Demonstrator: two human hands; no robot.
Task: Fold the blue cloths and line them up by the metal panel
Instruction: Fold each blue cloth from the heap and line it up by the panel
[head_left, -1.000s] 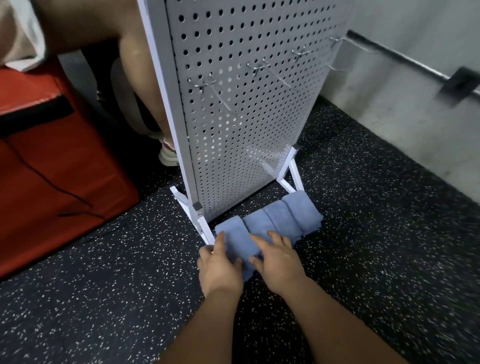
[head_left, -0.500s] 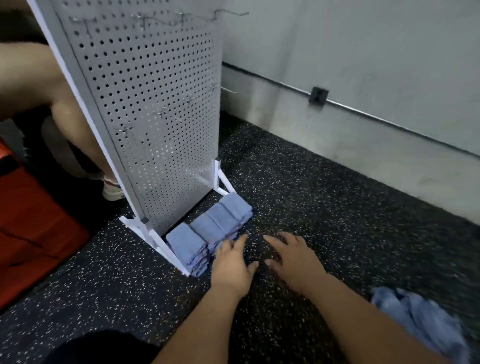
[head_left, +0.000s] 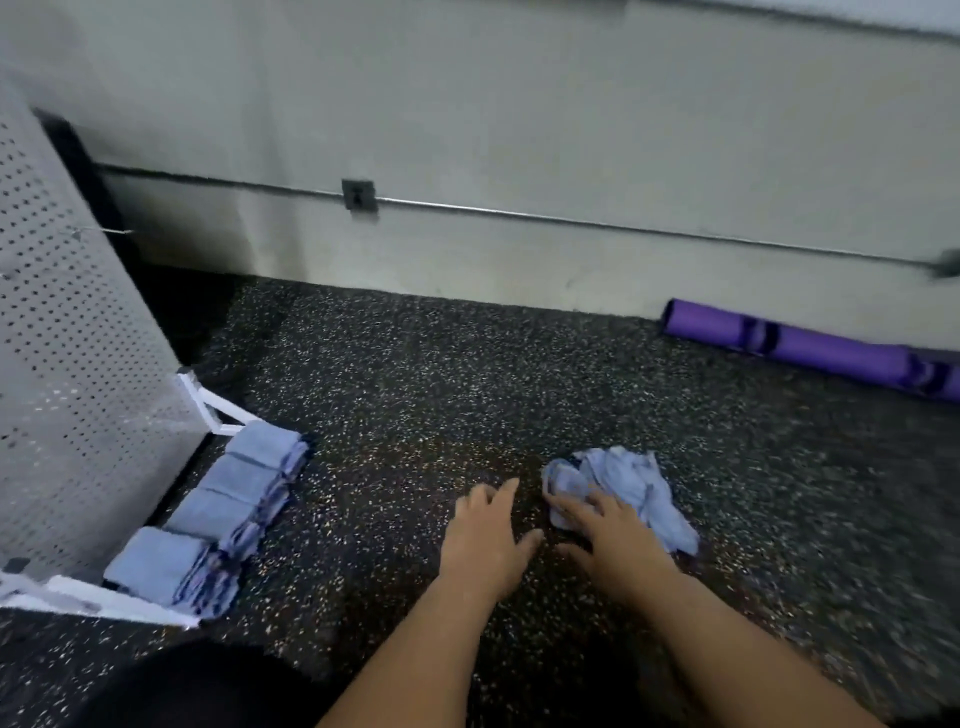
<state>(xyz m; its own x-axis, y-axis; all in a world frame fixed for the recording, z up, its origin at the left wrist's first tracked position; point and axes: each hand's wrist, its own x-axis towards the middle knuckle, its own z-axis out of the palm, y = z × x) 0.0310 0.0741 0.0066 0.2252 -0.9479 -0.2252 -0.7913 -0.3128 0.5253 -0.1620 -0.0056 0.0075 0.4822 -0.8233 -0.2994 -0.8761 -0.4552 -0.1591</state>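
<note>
Because the crumpled cloth (head_left: 631, 493) lies in a loose heap on the speckled floor (head_left: 415, 389), well apart from the metal panel (head_left: 78, 389), it looks light, limp and easy to drag, with no stiffness to keep a shape of its own. The right hand (head_left: 608, 535) rests on its near left edge with fingers spread and fairly straight, touching but not gripping. The left hand (head_left: 485, 535) hovers just beside it over bare floor, fingers straight, holding nothing. Such a cloth would best be pinched at two corners or along one hem and shaken or smoothed flat; a grab at the middle would only bunch it further. Where its corners lie is hard to tell in the folds. Four folded cloths (head_left: 223, 514) sit side by side along the panel's foot, and their layered edges look liable to slump if nudged
</note>
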